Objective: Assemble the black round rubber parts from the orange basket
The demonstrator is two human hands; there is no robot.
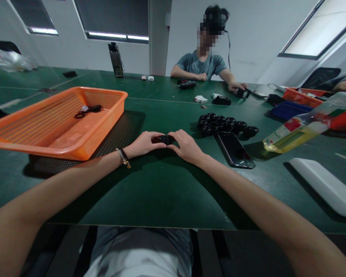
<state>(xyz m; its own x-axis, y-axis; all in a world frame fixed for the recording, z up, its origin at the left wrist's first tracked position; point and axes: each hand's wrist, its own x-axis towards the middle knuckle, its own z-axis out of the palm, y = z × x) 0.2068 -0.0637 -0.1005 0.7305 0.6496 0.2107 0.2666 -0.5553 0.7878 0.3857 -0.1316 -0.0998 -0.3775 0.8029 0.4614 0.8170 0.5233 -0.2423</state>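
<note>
Both hands meet over the green table [161, 192], the left hand [142, 144] and right hand [186, 146] each pinching an end of a small black part [163, 139] held between their fingertips; its exact shape is hard to make out, as the fingers cover most of it. Just beyond and right of the grip lies a cluster of black parts [226, 126], with a dark phone [234, 149] beside it. An orange basket [57, 123] sits left of the grip.
</note>
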